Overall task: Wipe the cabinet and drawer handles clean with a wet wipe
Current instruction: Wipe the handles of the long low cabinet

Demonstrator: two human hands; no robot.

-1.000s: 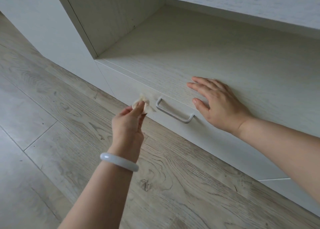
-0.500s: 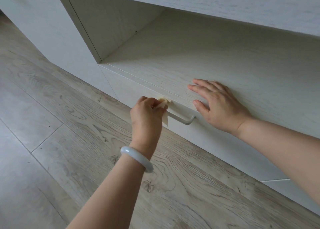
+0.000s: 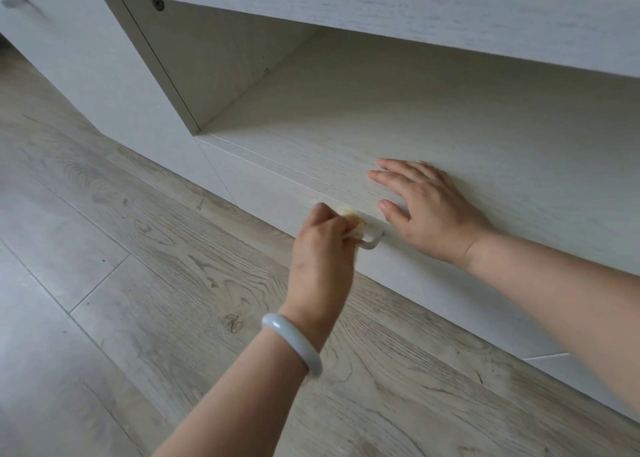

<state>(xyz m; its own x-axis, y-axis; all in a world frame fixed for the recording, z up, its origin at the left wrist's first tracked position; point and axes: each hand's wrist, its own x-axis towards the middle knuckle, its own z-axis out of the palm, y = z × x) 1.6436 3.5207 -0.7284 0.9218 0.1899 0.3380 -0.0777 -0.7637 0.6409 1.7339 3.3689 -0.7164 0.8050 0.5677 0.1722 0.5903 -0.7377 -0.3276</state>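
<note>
A low white cabinet has a drawer (image 3: 398, 283) under an open shelf. My left hand (image 3: 322, 249), with a pale bangle on its wrist, grips a crumpled wet wipe (image 3: 353, 223) and presses it round the metal drawer handle (image 3: 374, 240). Only the handle's right end shows beyond the wipe. My right hand (image 3: 426, 207) lies flat, fingers straight, on the shelf board just above the drawer's right part.
The open shelf compartment (image 3: 346, 110) sits behind my right hand. A second metal handle (image 3: 15, 1) shows on the cabinet front at the far top left. Grey wood-grain floor (image 3: 138, 283) runs along the cabinet's base.
My left hand has carried the wipe from the handle's left end, slid it rightward along the bar, and now covers most of it. My right hand has stayed put.
</note>
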